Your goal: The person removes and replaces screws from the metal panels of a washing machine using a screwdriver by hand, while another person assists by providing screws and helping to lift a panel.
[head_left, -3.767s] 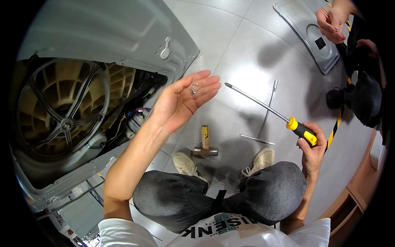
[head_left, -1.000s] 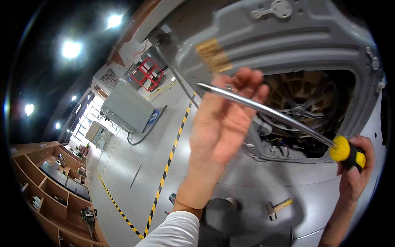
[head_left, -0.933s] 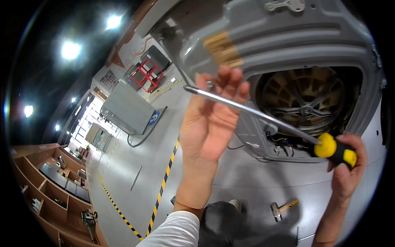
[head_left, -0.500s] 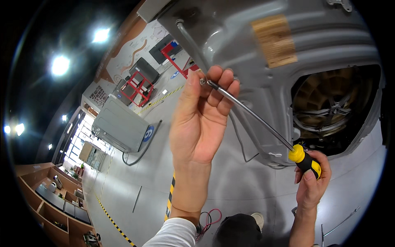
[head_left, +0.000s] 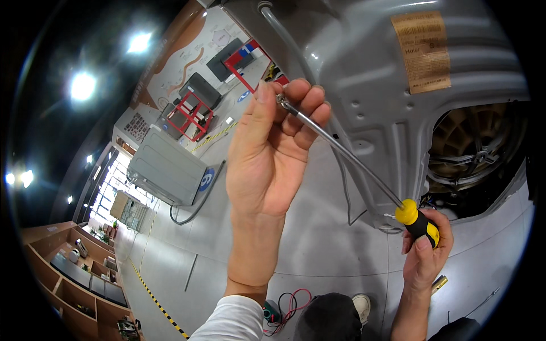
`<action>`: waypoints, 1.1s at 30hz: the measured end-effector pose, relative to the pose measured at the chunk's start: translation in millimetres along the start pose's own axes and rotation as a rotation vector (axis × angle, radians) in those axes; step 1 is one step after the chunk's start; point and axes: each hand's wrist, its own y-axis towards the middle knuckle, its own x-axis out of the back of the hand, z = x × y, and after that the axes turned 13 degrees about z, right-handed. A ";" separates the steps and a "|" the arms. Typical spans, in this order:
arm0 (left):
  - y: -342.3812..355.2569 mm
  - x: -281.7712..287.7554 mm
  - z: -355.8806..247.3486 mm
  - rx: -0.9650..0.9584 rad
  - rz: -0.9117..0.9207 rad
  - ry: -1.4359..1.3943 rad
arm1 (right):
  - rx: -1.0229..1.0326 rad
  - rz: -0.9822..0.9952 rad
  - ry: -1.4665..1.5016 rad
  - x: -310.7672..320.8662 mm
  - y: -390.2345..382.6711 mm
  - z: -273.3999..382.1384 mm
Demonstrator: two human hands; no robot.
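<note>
Palm up, my left hand point(head_left: 264, 159) pinches a small metal screw point(head_left: 280, 99) between thumb and fingertips. The tip of a long screwdriver point(head_left: 352, 155) meets the screw there, its shaft passing in front of the curled fingers. My right hand point(head_left: 427, 256) wraps round the screwdriver's yellow and black handle, lower right. Beyond both hands stands the grey metal back of a washing machine point(head_left: 378, 125), with a paper label point(head_left: 422, 54). Its large opening shows a spoked pulley point(head_left: 480, 159) and a brownish tub behind it.
A grey hose point(head_left: 284, 31) runs down the machine's left side. Another grey appliance point(head_left: 165, 165) with a hose stands at left, red carts point(head_left: 193, 116) farther back. Red and black cables point(head_left: 290, 310) lie by my knee; a thin rod point(head_left: 190, 273) lies on the floor. Wooden shelving point(head_left: 79, 278) fills the lower left.
The machine's back has shifted right in the picture. Both hands have moved slightly left, and the screwdriver tip now meets the screw, where a small gap showed before.
</note>
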 end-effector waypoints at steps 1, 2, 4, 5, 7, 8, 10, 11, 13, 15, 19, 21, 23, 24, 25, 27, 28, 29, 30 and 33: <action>-0.9 0.6 -0.7 0.003 -0.006 0.016 | -0.003 -0.005 0.001 -0.6 -0.2 0.2; -1.4 0.9 -1.3 0.005 -0.012 0.032 | -0.006 -0.010 0.003 -1.3 -0.4 0.5; -1.1 0.4 -0.9 0.005 0.018 0.032 | -0.016 -0.009 0.008 -0.2 0.0 -0.4; -1.1 0.2 -0.7 0.005 0.033 0.032 | -0.022 -0.004 0.009 1.0 0.0 -0.8; 0.2 0.6 -2.1 -0.007 0.049 0.074 | -0.023 0.006 0.023 0.3 0.9 -0.6; 0.6 0.6 -2.9 -0.014 0.057 0.096 | -0.020 0.010 0.033 -1.7 1.5 0.2; 1.1 0.3 -6.1 -0.032 0.063 0.157 | -0.028 0.023 0.071 -4.5 1.6 0.0; 1.2 0.1 -7.8 -0.041 0.065 0.187 | -0.042 0.035 0.096 -5.1 1.1 -0.4; 2.8 0.1 -9.9 -0.045 0.069 0.232 | -0.087 0.058 0.156 -5.4 0.4 2.1; 4.7 1.8 -11.8 -0.038 0.070 0.257 | -0.151 0.082 0.229 -7.7 -0.9 5.7; 9.1 7.6 -15.5 -0.005 0.063 0.244 | -0.096 0.055 0.108 -20.2 -4.9 5.8; 9.7 8.9 -16.9 0.001 0.053 0.232 | -0.065 0.002 0.059 -29.1 -8.1 5.6; 9.4 9.4 -17.2 -0.002 0.034 0.224 | -0.080 0.013 0.093 -31.2 -10.9 6.3; 9.6 10.4 -16.9 -0.002 0.045 0.225 | -0.114 0.022 0.145 -31.8 -11.6 6.3; 10.1 11.3 -16.7 -0.001 0.056 0.227 | -0.148 0.030 0.198 -33.0 -12.3 6.4; 11.4 12.4 -17.4 -0.001 0.064 0.256 | -0.188 0.042 0.244 -35.8 -13.4 5.9; 12.2 12.6 -18.5 -0.001 0.062 0.282 | -0.194 0.044 0.236 -37.5 -13.8 5.0; 12.9 12.6 -19.5 -0.001 0.061 0.309 | -0.200 0.047 0.227 -38.2 -14.0 4.4; 14.2 12.5 -19.8 -0.002 0.060 0.326 | -0.225 0.075 0.176 -37.6 -13.4 4.8; 18.7 11.4 -22.6 0.006 0.067 0.372 | -0.276 0.163 0.086 -36.4 -9.9 9.8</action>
